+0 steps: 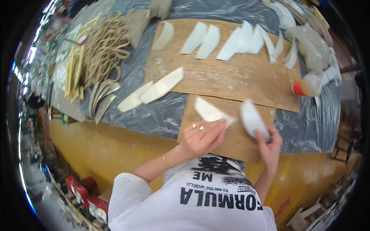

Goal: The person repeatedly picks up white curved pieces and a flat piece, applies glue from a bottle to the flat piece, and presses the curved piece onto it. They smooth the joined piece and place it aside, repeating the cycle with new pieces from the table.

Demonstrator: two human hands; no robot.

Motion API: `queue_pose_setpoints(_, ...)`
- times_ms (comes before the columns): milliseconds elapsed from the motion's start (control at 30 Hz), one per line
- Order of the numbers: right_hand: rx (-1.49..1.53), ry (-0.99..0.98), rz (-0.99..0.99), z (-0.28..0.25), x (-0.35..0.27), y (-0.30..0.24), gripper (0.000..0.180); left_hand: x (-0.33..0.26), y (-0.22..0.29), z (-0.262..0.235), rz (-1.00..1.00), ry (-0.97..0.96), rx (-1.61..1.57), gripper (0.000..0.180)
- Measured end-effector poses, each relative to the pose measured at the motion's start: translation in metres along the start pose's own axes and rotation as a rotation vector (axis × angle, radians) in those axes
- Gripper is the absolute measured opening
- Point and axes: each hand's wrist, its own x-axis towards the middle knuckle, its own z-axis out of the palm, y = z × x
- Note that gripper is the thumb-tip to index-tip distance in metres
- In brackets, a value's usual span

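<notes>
My right hand (269, 146) grips the lower end of a white half-moon piece (252, 117), thumb on one side and fingers on the other. The piece is tilted and slightly blurred over a small brown board (243, 144). On the same board lies a pale piece with a pointed end (208, 109). My left hand (204, 136), its fingers pressed together, holds that piece near its lower right corner; the fingertips cover part of it. Left of the board, two overlapping cream pieces (162, 86) rest partly on the plastic sheet and partly on the larger board.
Several white curved pieces (208, 41) line the far side of the larger brown board (227, 79). A bottle with a red cap (306, 86) lies at its right. Beige strips (106, 50) are heaped at the left, near curved grey pieces (102, 98). Dark plastic (158, 121) covers the table.
</notes>
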Motion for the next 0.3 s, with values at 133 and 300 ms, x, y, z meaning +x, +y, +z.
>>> queue_pose_setpoints(133, 0.062, 0.353, -0.085, -0.022, 0.010, 0.013, 0.013, -0.003, 0.005, 0.018, -0.039, 0.104, -0.027, 0.029)
queue_pose_setpoints(300, 0.162, 0.440, -0.195, -0.042, 0.010, 0.018, 0.017, -0.025, 0.032, 0.076, 0.024, -0.224, 0.167, 0.037)
